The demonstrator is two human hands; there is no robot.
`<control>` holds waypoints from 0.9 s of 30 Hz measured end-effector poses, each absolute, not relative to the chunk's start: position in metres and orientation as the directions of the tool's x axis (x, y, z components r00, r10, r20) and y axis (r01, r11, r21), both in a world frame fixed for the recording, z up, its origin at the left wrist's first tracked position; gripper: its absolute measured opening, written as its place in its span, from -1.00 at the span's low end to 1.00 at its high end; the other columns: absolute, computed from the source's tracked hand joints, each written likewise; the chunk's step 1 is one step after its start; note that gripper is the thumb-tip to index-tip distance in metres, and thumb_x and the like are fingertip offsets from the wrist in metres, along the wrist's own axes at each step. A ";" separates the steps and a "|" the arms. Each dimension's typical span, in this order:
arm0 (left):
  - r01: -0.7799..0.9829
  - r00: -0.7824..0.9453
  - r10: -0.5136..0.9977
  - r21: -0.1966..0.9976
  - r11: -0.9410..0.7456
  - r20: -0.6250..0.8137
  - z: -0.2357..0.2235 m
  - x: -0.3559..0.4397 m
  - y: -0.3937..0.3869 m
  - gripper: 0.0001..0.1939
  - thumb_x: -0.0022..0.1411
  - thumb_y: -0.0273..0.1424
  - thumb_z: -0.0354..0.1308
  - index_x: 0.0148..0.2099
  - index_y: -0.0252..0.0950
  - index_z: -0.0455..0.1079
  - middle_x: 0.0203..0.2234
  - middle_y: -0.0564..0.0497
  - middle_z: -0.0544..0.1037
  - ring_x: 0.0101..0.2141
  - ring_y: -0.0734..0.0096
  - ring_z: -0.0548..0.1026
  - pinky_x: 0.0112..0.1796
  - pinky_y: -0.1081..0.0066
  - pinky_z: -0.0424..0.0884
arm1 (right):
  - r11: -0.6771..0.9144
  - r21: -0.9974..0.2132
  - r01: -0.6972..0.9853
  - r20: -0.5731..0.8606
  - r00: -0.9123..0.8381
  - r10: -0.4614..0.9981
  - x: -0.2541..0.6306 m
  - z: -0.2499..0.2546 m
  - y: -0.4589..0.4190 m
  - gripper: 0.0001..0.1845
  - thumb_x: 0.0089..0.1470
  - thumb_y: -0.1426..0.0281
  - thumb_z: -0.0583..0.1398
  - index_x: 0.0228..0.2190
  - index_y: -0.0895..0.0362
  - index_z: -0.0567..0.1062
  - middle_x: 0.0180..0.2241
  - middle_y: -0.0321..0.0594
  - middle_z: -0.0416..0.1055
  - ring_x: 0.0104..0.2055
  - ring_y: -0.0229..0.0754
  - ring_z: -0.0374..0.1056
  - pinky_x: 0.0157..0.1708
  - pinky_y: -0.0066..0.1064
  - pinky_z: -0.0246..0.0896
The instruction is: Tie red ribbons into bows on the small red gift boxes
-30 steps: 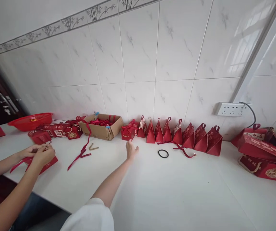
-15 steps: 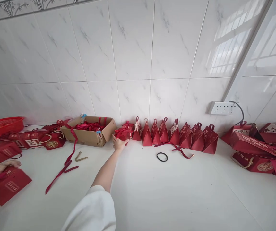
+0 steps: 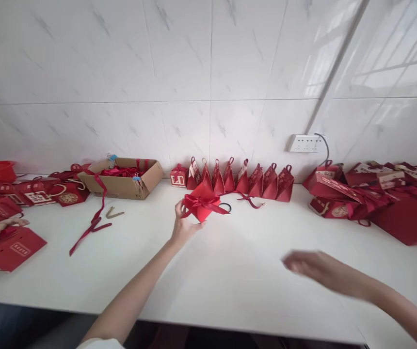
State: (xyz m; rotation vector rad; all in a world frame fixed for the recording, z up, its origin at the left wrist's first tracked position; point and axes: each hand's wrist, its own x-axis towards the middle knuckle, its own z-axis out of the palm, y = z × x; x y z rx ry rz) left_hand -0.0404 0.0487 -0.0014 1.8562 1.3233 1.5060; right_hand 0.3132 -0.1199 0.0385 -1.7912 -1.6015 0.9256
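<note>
Gripping a bow-tied red gift box (image 3: 203,214) btwn thumb and fingers, our L hand (image 3: 184,224) has it nr the black ring (image 3: 225,208), in front of the peaked gift boxes (image 3: 268,184). R hand (image 3: 312,267) is apart, too blurred to tell finger spread. Step's prob. positioning the box; next move likely calls for a steady L hold + R hand nr the bow (image 3: 197,200).

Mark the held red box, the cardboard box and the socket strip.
Held red box (image 3: 201,203): head view, on its ribbon bow.
Cardboard box (image 3: 117,188): head view, on its front wall.
Socket strip (image 3: 305,144): head view, middle of its front face.
</note>
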 end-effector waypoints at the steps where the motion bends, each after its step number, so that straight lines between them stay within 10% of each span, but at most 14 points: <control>1: 0.388 -0.017 0.861 0.797 -0.463 0.508 -0.005 -0.022 0.038 -0.05 -0.23 -0.37 0.39 0.15 -0.31 -0.07 0.14 -0.26 0.13 0.17 0.08 0.19 0.13 0.24 0.25 | -0.040 -0.836 0.548 -0.127 -0.121 0.985 0.297 0.043 -0.099 -0.55 -0.14 -0.04 0.24 -0.34 0.04 0.57 -0.27 -0.09 0.49 -0.20 0.05 0.39 -0.17 -0.17 0.33; 6: 0.320 0.140 0.940 0.885 -0.339 0.310 -0.031 0.041 -0.007 -0.16 -0.17 -0.41 0.33 0.14 -0.28 -0.01 0.10 -0.22 0.22 0.12 0.04 0.28 0.09 0.15 0.29 | 0.081 -0.983 0.164 0.096 0.081 0.992 0.238 0.030 -0.024 -0.36 -0.04 -0.13 0.11 -0.03 -0.03 0.37 0.13 -0.15 0.21 0.21 0.05 0.06 0.07 -0.05 0.12; 12: 0.217 0.347 0.915 0.932 -0.290 0.204 -0.031 0.024 -0.014 -0.32 -0.16 -0.25 0.31 0.03 -0.28 0.19 0.04 -0.13 0.36 0.10 0.04 0.30 0.07 0.17 0.29 | 0.081 -0.996 0.033 0.082 0.031 0.996 0.229 -0.003 -0.017 -0.35 0.06 -0.17 -0.05 -0.09 0.05 0.38 0.00 -0.09 0.36 0.03 0.02 0.30 -0.11 -0.12 0.31; 20: 0.061 0.368 0.916 0.979 -0.195 0.159 0.004 0.036 0.039 -0.13 -0.02 0.12 0.09 0.24 -0.20 -0.02 0.26 -0.19 0.05 0.28 0.07 -0.08 0.19 0.13 0.04 | 0.158 -0.979 0.130 0.170 0.091 0.981 0.239 0.019 0.009 -0.45 0.11 -0.05 -0.04 -0.21 0.12 0.45 0.04 -0.08 0.32 0.11 -0.03 0.19 -0.03 -0.22 0.21; 27: -0.044 0.413 0.884 0.974 -0.221 0.219 -0.002 0.044 0.036 -0.26 -0.04 -0.13 0.24 0.14 -0.25 0.08 0.09 -0.19 0.28 0.08 0.06 0.30 0.07 0.15 0.23 | 0.165 -0.933 0.320 0.155 -0.056 0.986 0.228 0.048 0.040 -0.78 -0.09 0.23 0.24 -0.51 0.15 0.52 -0.42 -0.23 0.46 -0.29 -0.13 0.34 -0.19 -0.29 0.18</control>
